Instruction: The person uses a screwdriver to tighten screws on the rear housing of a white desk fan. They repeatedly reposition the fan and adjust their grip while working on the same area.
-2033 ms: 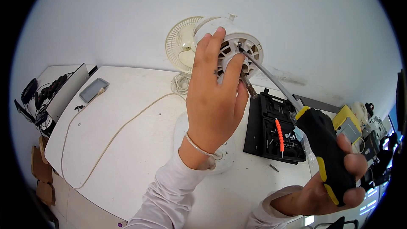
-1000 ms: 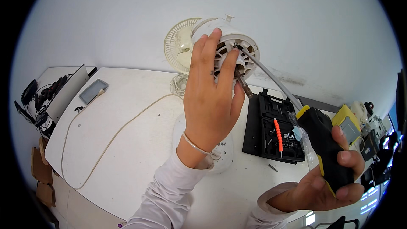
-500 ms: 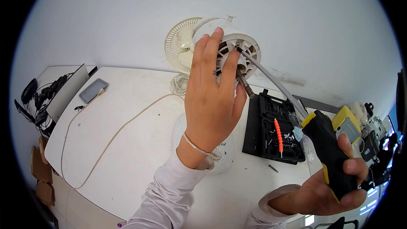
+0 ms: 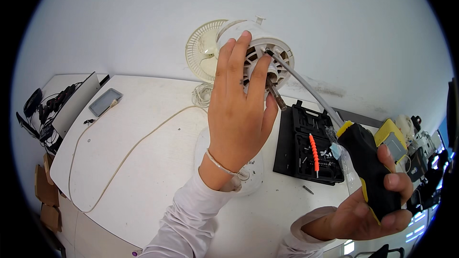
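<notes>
Firstly, the hands, apart from each other, each occupied. Left hand (image 4: pixel 239 100): clasped on the fan (image 4: pixel 263 31), fingers spread over the housing and the edge of its rear grille (image 4: pixel 289 52). Right hand (image 4: pixel 356 215): wrapped round the handle of a black-and-yellow driver (image 4: pixel 370 167), its tip at a fixing near the top of the grille.

Fan: raised near the wall, above the far edge of the surface (image 4: pixel 158 181); blades to the left, grille to the right, brown pipe (image 4: pixel 278 99) projecting below. Whether anything besides the hand supports it, cannot tell.

Progress, by judgement: grille still mounted, fixing in hand; turning in or out not shown. That fixing remains to be finished; others, if any, hidden by the fingers.

Against half a second ago: driver handle slightly up and leftward, tip now up on the fixing, where a bright spot showed just above it; fan and left hand practically unmoved.

Outward: round base (image 4: pixel 253 181), partly under the left wrist; cord (image 4: pixel 138 141), its plug in a grey tray (image 4: pixel 106 102); toolbox (image 4: pixel 287 155), open, orange extension (image 4: pixel 314 152) across it; loose bit (image 4: pixel 308 189) just beside.
</notes>
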The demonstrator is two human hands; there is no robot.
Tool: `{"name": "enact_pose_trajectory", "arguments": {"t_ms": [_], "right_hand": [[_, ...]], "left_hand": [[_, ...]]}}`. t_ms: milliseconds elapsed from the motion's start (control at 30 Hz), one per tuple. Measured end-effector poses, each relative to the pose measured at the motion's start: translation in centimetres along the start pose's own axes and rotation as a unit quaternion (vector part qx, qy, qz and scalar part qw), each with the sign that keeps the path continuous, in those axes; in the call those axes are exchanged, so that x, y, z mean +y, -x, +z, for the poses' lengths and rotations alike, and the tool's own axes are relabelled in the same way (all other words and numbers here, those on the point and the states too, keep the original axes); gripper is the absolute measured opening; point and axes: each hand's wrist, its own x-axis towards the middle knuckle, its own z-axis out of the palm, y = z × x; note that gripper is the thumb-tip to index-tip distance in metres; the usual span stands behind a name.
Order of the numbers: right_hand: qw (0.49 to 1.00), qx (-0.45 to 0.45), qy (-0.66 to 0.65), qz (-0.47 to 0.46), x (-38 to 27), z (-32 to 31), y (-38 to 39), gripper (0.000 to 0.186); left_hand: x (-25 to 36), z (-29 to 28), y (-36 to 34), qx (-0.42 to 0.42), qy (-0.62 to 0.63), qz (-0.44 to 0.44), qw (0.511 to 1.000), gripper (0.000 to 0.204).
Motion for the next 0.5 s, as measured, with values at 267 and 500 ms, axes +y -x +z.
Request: {"name": "enact_pose_trajectory", "arguments": {"t_ms": [267,500], "right_hand": [[0.999,-0.035,0.025,0.029,-0.5,-0.3,-0.1,0.023],[0.998,-0.054,0.017,0.037,-0.7,-1.0,-0.4,0.024]], "left_hand": [[0.0,-0.1,0.0,-0.005,0.004,-0.003,1.000,0.045],[0.1,-0.1,0.0,-0.007,-0.005,-0.003,1.000,0.045]]}}
